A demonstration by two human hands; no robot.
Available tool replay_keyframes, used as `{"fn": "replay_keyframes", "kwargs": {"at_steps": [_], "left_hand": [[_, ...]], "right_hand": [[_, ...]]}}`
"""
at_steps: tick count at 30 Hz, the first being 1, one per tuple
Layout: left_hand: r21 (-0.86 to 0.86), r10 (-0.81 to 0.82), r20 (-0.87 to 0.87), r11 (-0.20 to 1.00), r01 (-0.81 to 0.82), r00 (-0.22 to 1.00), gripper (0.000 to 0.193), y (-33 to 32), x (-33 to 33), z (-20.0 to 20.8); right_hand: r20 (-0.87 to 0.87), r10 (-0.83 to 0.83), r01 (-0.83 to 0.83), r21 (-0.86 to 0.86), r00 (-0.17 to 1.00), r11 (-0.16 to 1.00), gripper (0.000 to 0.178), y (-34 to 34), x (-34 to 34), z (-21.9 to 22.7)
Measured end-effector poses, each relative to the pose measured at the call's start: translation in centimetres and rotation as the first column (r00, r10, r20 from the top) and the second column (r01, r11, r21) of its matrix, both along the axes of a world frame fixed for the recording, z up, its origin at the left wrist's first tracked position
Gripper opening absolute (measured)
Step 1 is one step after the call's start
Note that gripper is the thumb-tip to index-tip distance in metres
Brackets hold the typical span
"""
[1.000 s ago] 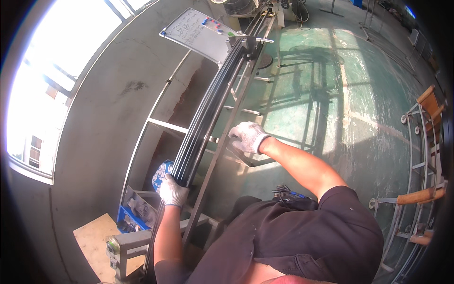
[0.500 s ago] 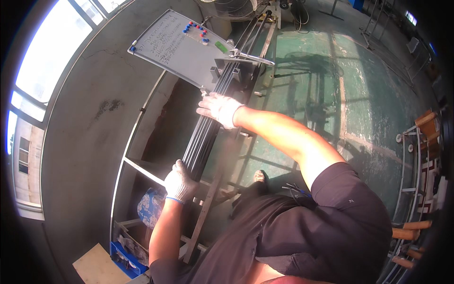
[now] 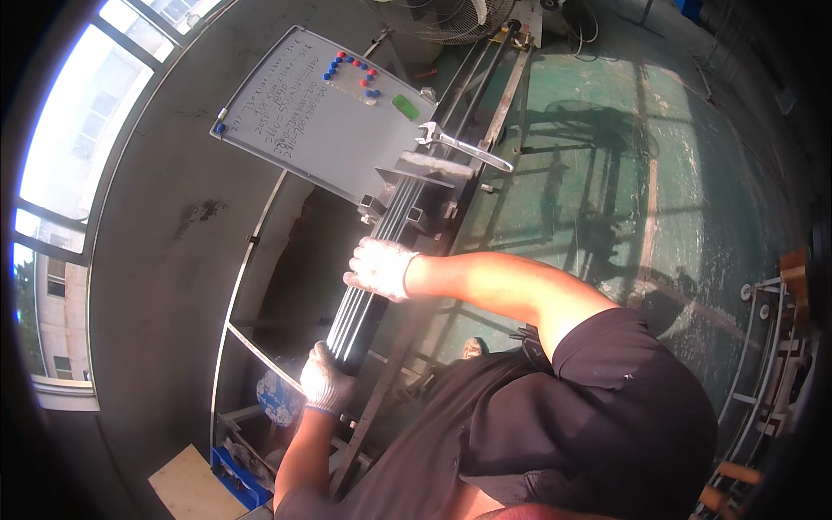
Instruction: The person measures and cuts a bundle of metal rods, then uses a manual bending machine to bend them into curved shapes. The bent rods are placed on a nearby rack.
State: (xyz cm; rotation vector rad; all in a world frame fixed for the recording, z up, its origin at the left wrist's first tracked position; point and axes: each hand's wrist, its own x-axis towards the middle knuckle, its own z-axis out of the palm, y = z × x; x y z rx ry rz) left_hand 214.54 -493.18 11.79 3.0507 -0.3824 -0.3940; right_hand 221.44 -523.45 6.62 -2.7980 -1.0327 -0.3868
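Far to the left of the rods [image 3: 354,319], we see a bright window [image 3: 69,295] set in a grey wall [image 3: 156,303]. Below and left of the rods lie a pale wooden board [image 3: 189,487] and, next along, a blue bin [image 3: 240,485]. Nearer the rods, down on their left, sits a round blue and white patterned thing [image 3: 277,399]. Up and left of the rods, we have a whiteboard [image 3: 295,134] with handwriting, red and blue magnets and a green patch.

At the near part of the rods, our gloved left hand [image 3: 328,381] lies against them; its fingers are mostly hidden, so we cannot tell how firmly it grips. The rods slant up and rightward in a dark, shiny bundle. Across them, farther up, our gloved right hand [image 3: 380,267] lies from the right side, its fingers bent over their left edge, holding them narrowly from above.

Past the far part of the rods, we see a wrench [image 3: 468,149] lying crosswise, and beyond it a large fan [image 3: 464,19]. Right of the rods stretches a worn green floor [image 3: 581,243], where our shoe [image 3: 474,348] shows, and far to their right stands a metal rack [image 3: 744,399]
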Motion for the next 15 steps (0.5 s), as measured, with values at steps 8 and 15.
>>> {"fn": "replay_keyframes", "kwargs": {"at_steps": [8,15], "left_hand": [[-0.355,0.166,0.589,0.932,0.069,0.791,0.046,-19.8,-3.8,-5.2],[-0.715,-0.483,-0.266,0.68,0.165,0.834,0.044,-43.8,-8.1,-8.4]], "right_hand": [[-0.144,0.237,-0.125,0.54,0.961,0.832,0.047,-16.8,-10.7,0.6],[0.289,-0.358,0.021,0.752,0.888,0.658,0.034,-46.6,-17.3,20.3]]}}
